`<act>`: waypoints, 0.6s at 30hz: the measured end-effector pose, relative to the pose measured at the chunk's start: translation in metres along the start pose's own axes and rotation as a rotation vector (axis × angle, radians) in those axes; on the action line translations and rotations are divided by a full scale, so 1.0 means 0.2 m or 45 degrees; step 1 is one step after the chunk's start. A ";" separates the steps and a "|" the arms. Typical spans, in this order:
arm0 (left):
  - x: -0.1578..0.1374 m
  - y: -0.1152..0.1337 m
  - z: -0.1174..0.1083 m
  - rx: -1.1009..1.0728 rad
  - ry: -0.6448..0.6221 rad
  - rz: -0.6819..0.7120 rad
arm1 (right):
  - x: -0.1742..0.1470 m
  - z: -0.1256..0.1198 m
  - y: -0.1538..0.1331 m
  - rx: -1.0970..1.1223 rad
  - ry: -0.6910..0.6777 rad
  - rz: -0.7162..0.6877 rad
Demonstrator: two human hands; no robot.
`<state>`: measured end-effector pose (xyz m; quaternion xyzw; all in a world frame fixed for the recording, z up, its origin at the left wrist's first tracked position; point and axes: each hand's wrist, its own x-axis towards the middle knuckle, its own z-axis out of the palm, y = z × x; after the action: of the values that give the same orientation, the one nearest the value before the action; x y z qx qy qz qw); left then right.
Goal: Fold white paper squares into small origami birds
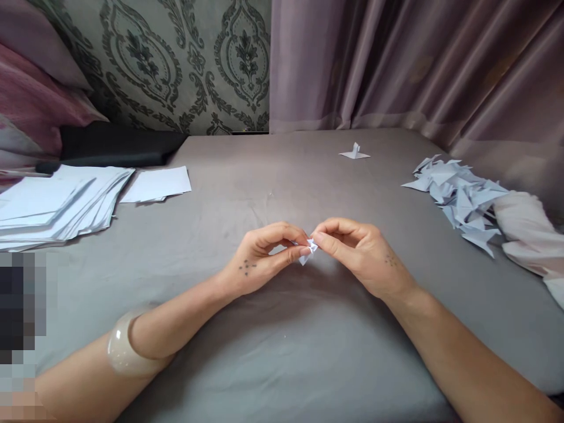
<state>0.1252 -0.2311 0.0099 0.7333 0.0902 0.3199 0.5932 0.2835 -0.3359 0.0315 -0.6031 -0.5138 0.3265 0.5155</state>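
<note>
Between my two hands is a small piece of folded white paper, held a little above the grey sheet. My left hand pinches its left side between thumb and fingers. From the other side, my right hand grips it with thumb and forefinger, so the fingertips of both hands almost meet. Much of the paper is hidden behind the fingers; one pointed corner sticks out below. A pale bangle circles my left forearm.
On the left lie a thick stack of white paper sheets, a smaller stack of paper and a black flat item. Folded paper cranes are heaped at right beside a crumpled pale cloth. One folded paper piece stands at the back.
</note>
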 end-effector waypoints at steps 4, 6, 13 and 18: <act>0.01 0.00 0.02 -0.198 0.077 -0.112 | 0.00 0.07 0.02 -0.294 0.374 -0.453; 0.01 0.01 0.04 -0.267 0.102 -0.148 | -0.01 0.09 0.03 -0.481 0.523 -0.650; 0.01 0.00 0.02 -0.424 0.135 -0.289 | -0.01 0.07 0.01 -0.184 0.356 -0.333; 0.01 -0.01 0.01 -0.484 0.128 -0.368 | -0.01 0.05 0.02 -0.063 0.185 -0.192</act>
<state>0.1279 -0.2315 0.0089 0.5711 0.1616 0.2790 0.7550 0.2739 -0.3338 0.0256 -0.5973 -0.5268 0.2295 0.5594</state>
